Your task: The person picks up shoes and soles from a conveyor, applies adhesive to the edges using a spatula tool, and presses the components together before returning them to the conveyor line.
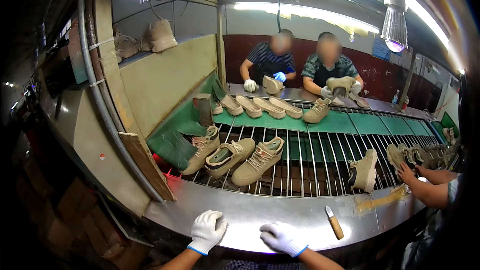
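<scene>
My left hand [206, 231], in a white knit glove with a blue cuff, rests on the near edge of the metal counter [300, 216]. Its fingers are curled in, with nothing seen in them. Across from it, my right hand [283, 237], gloved the same way, lies on the edge with its fingers loosely closed and nothing visible in them. To its right is a short knife [334, 223] with a wooden handle. Beyond my hands, three beige lace-up shoes stand on the metal bars, the nearest shoe [258, 161] at the right of the group.
A rod conveyor [295, 160] with a green belt [357, 122] carries several beige soles [270, 107] and another shoe [316, 110]. Two people work opposite, one holding a shoe [341, 86]. At right, a person's bare hands touch a shoe row [422, 156]; a shoe [364, 171] stands nearby.
</scene>
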`<state>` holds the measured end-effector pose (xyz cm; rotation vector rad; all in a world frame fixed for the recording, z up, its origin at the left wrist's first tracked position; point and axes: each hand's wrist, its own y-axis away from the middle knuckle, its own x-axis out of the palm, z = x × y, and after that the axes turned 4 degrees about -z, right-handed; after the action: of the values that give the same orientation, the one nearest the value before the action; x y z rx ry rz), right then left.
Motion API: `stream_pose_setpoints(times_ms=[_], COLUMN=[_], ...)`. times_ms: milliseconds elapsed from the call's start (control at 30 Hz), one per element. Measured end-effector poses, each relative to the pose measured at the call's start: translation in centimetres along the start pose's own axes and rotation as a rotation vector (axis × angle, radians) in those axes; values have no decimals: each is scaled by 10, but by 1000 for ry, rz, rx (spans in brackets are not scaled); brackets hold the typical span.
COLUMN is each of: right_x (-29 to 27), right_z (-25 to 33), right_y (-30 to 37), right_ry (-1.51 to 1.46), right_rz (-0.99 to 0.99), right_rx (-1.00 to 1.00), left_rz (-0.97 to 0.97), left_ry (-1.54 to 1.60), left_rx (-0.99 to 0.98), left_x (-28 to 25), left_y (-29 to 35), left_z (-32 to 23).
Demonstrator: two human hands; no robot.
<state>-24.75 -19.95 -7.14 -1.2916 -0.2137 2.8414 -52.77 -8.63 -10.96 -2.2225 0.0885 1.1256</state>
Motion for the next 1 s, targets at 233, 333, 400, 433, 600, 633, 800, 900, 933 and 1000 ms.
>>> stream_pose_setpoints(times_ms=[233,333,400,433,600,633,800,900,933,1000], right_x=[9,13,11,9,0,-4,7,4,5,6], right_z=[18,3,6,8,-34,-35,-87,-97,-98,-97], right_y=[-39,-32,-25,-22,38,53,165,242,257,272], right_ry=[-145,-209,-196,-192,-73,-206,208,82,49,-2], right_rz=[1,-106,-135,-146,-456,-479,-564,-354,-287,-213], right_rx=[140,113,94,79,-84,-41,-170,391,520,636], left_rz=[-109,-101,-103,-106,-173,-184,-249,127,372,596], left_ry=[-27,-5,-18,-32,36,72,-63,23,35,56], left_rx=[34,21,21,20,73,69,187,-140,-367,-934], left_x=[5,8,2,2,9,7,-10,-13,-12,-29], left_y=[-4,-5,-7,-7,-9,-9,87,187,231,298], left_z=[-1,-2,0,-1,-4,-6,-12,-13,2,23])
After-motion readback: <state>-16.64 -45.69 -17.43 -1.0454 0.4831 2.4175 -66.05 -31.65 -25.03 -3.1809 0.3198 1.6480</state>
